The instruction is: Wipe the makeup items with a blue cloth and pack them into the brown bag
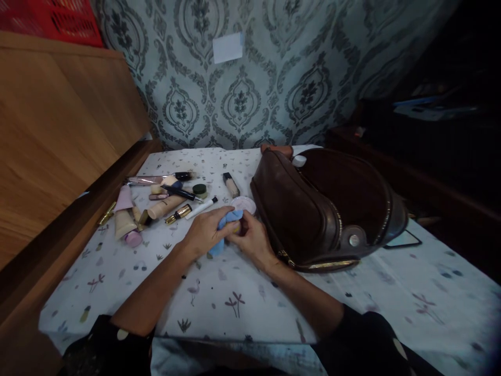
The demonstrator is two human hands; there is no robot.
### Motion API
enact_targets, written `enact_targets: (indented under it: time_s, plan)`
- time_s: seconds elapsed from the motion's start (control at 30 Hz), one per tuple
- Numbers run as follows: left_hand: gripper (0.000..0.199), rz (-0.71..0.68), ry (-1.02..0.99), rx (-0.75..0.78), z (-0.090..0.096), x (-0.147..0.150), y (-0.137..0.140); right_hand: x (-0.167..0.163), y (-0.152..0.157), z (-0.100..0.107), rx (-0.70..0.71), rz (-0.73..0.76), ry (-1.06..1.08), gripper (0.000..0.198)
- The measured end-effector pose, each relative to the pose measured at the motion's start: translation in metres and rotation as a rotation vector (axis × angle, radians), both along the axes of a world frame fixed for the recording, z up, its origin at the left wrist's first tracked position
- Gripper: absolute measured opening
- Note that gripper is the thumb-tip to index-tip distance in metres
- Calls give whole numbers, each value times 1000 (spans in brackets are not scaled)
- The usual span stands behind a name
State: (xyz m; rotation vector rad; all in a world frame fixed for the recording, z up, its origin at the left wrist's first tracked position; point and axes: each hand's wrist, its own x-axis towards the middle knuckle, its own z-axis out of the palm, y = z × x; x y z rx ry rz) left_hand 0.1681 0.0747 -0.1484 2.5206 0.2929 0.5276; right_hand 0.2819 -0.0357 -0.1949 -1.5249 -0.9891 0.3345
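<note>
My left hand is closed on a light blue cloth, one end of which hangs below the fingers. Against it, my right hand grips a small item with a yellowish part; fingers and cloth cover most of it, so its kind does not show. Just behind the hands lies a round pale lid-like disc. A white pen-like stick with a black end rests near my left fingers. Farther back is a small bottle with a black cap.
On the left of the patterned tablecloth several cosmetics lie in a heap, among them a beige tube and a green-lidded jar. A brown leather bag, unzipped, stands close to my right hand. A phone-like slab shows behind it.
</note>
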Motion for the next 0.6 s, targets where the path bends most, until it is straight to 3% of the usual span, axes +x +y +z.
enact_targets:
  time_s: [0.17,0.3,0.47,0.6]
  plan:
    - [45,67,73,241,-3,0,2,1,2,2,-29,6,-5,23]
    - [42,17,-100,104,-5,-1,4,0,3,8,10,92,132,27]
    - [49,-50,-239,-48,-2,-4,6,-2,1,16,65,351,438,36]
    - [57,-14,-271,-138,-4,-3,6,-4,0,20,100,391,539,41]
